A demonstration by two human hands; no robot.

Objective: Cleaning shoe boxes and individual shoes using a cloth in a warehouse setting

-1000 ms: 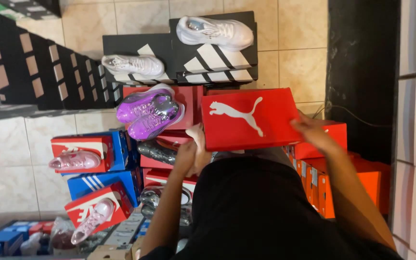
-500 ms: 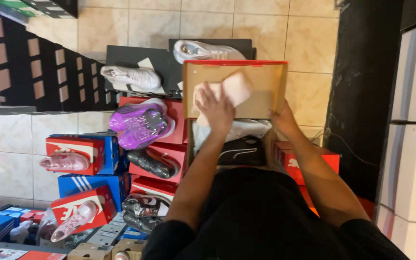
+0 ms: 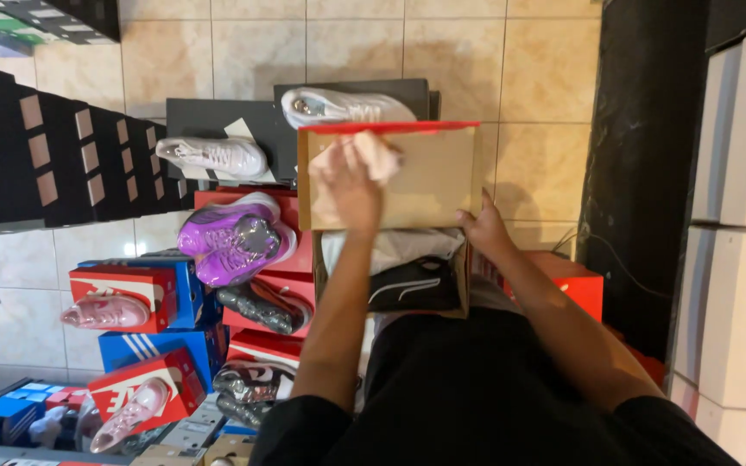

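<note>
A red shoebox [image 3: 442,285] rests on my lap with its lid [image 3: 429,177] flipped up, brown inside showing. My left hand [image 3: 347,185] lies against the inside of the lid, fingers closed on a crumpled piece of pale pink tissue paper [image 3: 375,155]. My right hand [image 3: 483,231] grips the right edge of the box at the hinge. Inside the box lie white wrapping paper [image 3: 390,246] and a black shoe [image 3: 414,285] with a white stripe.
Stacks of red, blue and black shoeboxes stand on the tiled floor to the left, topped by a purple shoe pair [image 3: 233,237], white shoes [image 3: 213,155], a pink shoe [image 3: 105,311]. White boxes [image 3: 740,216] rise at the right.
The box was closed a second ago. Its lid has swung up and open, and my left hand has gone inside the lid onto the tissue paper.
</note>
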